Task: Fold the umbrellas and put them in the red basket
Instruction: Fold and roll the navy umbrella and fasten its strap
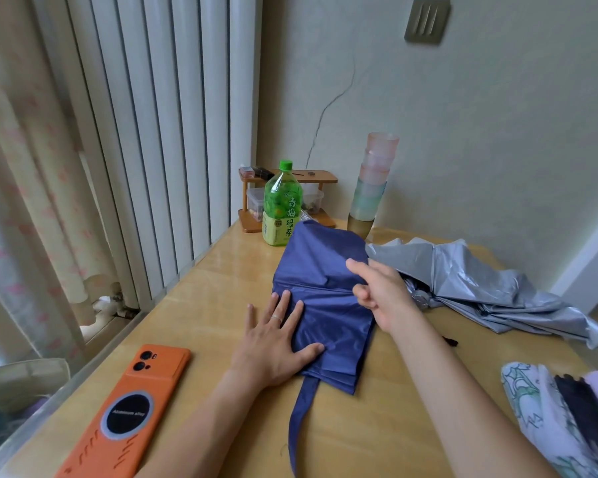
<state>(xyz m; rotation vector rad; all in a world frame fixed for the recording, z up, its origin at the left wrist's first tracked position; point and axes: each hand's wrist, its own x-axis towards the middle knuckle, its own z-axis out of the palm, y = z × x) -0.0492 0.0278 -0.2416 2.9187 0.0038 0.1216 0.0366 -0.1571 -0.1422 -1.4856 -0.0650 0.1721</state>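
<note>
Nearest, an orange phone [125, 408] lies at the left of the table [204, 305], and a patterned bundle [539, 408] at the right edge may be another umbrella, though I cannot tell. The blue umbrella [325, 270] lies collapsed mid-table, its long axis running from the person toward the wall and its closing strap [302, 415] trailing toward the person.

The left hand [277, 343] rests flat on its near panels with fingers spread, probably to pin the folded pleats in place. The right hand [380, 291] is at the canopy's right edge with the forefinger out and the other fingers curled. Whether it pinches cloth I cannot tell, but the far panel stands raised.

Just beyond lies the grey umbrella [480, 281], unfolded and rumpled, its length running rightward. Farther back stand a green bottle [282, 205] and stacked cups [373, 181]. No red basket is in view.
</note>
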